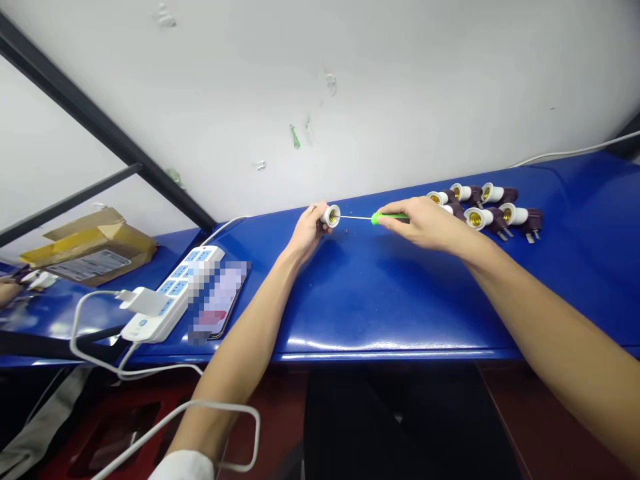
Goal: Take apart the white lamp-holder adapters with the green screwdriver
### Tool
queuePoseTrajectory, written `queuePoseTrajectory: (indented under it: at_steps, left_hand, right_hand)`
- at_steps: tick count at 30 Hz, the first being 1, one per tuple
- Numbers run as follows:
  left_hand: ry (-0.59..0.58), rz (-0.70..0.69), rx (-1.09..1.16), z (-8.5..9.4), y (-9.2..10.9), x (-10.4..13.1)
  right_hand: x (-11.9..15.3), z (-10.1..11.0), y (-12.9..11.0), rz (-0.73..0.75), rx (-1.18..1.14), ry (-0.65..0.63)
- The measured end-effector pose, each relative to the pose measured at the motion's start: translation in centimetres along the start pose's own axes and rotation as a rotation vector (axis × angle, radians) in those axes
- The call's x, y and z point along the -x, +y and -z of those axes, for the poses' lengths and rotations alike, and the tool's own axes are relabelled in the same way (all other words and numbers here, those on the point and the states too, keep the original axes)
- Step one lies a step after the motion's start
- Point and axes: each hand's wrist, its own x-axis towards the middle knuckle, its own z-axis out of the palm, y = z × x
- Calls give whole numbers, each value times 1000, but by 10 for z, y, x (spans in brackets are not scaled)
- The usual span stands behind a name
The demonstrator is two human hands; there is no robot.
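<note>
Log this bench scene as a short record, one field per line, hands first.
left hand: left hand grips a white lamp socket, open end facing right
right hand: right hand holds a green-handled screwdriver
tool position: shaft points into the socket's mouth; tip contact cannot be told
right side: at least six lamp holders with brown bases, some partly hidden
left side: white power strip with a charger plugged in; phone beside it
surface: glossy blue table

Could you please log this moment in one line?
left hand: holds white socket; right hand: holds green screwdriver, tip at socket mouth; right: other sockets; left: power strip, phone
</note>
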Motion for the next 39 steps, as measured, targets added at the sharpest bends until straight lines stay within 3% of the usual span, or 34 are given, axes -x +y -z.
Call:
queuePoseTrajectory:
  at_steps: [2, 4, 11, 17, 22, 29, 34, 39]
  left_hand:
    - [9, 17, 1, -1, -1, 0]
    - [17, 16, 8, -2, -2, -1]
    - [0, -2, 3, 2, 0, -4]
    - [19, 29, -28, 1, 2, -4]
    - [63, 16, -25, 1, 3, -6]
    - [37, 1, -59, 4, 0, -7]
    - [28, -38, -62, 3, 0, -7]
    - [3, -49, -59, 4, 0, -7]
  right_hand:
    - [0, -4, 4, 63, 96, 92]
    - [0, -8, 3, 95, 144, 105]
    - [3, -8, -14, -87, 175, -143]
    - [3, -5, -8, 15, 156, 0]
    - [3, -6, -9, -2, 207, -99]
    - [3, -4, -6, 29, 179, 8]
    - [1, -3, -8, -49, 151, -133]
    - [1, -5, -6, -13, 146, -9]
